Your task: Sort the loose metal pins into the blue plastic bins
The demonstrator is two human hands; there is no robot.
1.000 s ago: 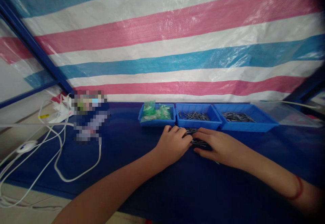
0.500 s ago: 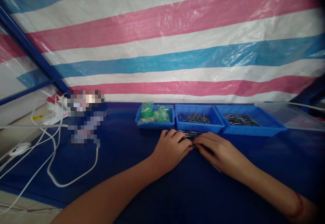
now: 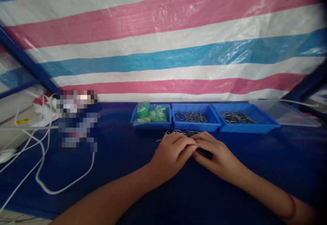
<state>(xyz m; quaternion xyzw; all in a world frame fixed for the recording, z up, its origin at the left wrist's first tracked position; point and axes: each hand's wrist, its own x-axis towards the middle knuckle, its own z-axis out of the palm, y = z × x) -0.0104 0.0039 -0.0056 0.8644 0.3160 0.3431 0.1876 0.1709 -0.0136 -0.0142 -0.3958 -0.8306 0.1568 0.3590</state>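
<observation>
My left hand (image 3: 172, 152) and my right hand (image 3: 217, 153) rest side by side on the dark blue table, fingertips meeting over a loose pile of thin metal pins (image 3: 182, 132). Both hands have their fingers curled and pressed together around something small and dark between them; I cannot make out what it is. Just beyond the pile stands a row of blue trays: the left tray (image 3: 150, 124) holds small green bags, the middle tray (image 3: 194, 125) and the right tray (image 3: 245, 127) hold more metal pins.
White cables (image 3: 43, 180) loop over the table's left part, beside a blurred-out object (image 3: 75, 123). A clear plastic lid (image 3: 288, 114) lies at the far right. A pink, white and blue striped tarp (image 3: 163, 41) hangs behind the table.
Both hands have drawn slightly toward me and closed more tightly together. The view has shifted a little, so everything sits further left and lower.
</observation>
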